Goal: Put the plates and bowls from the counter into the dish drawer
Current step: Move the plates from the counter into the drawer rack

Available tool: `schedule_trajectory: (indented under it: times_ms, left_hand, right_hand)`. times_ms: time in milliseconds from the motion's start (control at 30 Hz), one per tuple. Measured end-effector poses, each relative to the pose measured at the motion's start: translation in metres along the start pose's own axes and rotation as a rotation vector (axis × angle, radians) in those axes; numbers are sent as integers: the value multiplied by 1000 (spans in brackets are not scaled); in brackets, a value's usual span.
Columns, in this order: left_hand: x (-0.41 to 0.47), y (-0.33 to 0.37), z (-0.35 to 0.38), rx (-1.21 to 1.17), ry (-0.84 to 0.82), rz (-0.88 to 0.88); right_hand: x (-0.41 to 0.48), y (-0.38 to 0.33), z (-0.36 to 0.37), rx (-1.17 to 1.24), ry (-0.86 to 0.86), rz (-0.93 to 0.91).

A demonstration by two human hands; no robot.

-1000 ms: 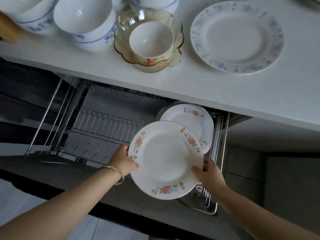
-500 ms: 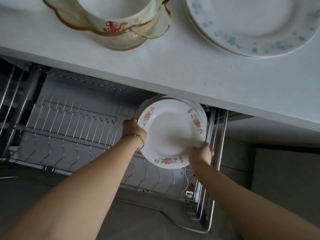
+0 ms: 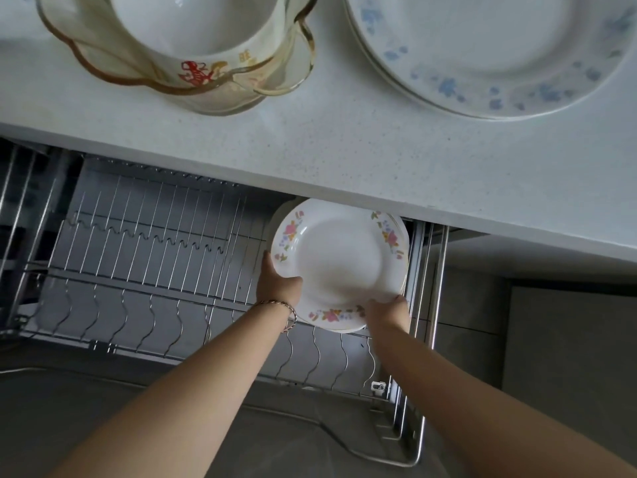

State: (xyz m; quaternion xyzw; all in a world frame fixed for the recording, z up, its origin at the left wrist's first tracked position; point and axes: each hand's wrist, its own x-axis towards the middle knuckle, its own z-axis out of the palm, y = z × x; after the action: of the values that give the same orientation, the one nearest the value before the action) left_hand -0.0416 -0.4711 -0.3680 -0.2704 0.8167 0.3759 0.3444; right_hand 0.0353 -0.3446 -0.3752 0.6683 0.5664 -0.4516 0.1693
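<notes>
holding one round white plate (image 3: 337, 263) upright over the pulled-out dish drawer (image 3: 155, 243), both grips are clamped on its rim: the left grip (image 3: 279, 286) wraps the left edge with the thumb on the glossy face, and the right grip (image 3: 387, 312) pinches the lower right edge. the plate is smooth glazed ceramic with pink flower sprays and a thin gilt line round the border. it stands at the drawer's right end, partly under the worktop (image 3: 344, 150) lip, pressed close against more plates (image 3: 404, 236) of the same pattern behind it; only their edges show, so i cannot tell how many. the drawer is a shiny metal wire rack, with straight thin rods in one row and wavy ones in another. a thin twisted bracelet (image 3: 286, 308) circles the left wrist. on the speckled white stone-like worktop sit one amber glass bowl (image 3: 293, 63) with a scalloped rim, one white bowl (image 3: 193, 29) with a red mark nested inside it, and a stack of blue-flowered plates (image 3: 482, 46), at least two by their rims.
</notes>
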Motion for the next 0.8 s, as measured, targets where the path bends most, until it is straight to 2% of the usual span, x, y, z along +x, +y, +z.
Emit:
schedule_trajectory:
  times_ms: [133,300,400,533,600,667,733,800]
  left_hand:
    - [2,1,-2,-37,-4,-18]
    - [-23,5,-14,87,-38,26]
    - [-57,33,-30,257,-11,218]
    - [-126,97,-55,207,-111,547]
    - [-156,134,-69,153,-71,660]
    - [-174,173,-77,10,47,705]
    - [-172,208,-79,-87,124,629]
    - [-157,235,-71,20,95,486]
  right_hand:
    - [8,4,1,-8,-27,-23]
    - [-8,10,-22,-120,-87,-170]
    - [-40,-10,-52,-331,-273,-255]
    - [-96,-63,-121,-500,-471,-564]
    - [-123,-98,-162,-468,-506,-712]
    - [-140,-136,-199,-355,-409,-813]
    - [-138,-172,-224,-237,-158,-936]
    - [-120,-205,-236,-197,52,-945]
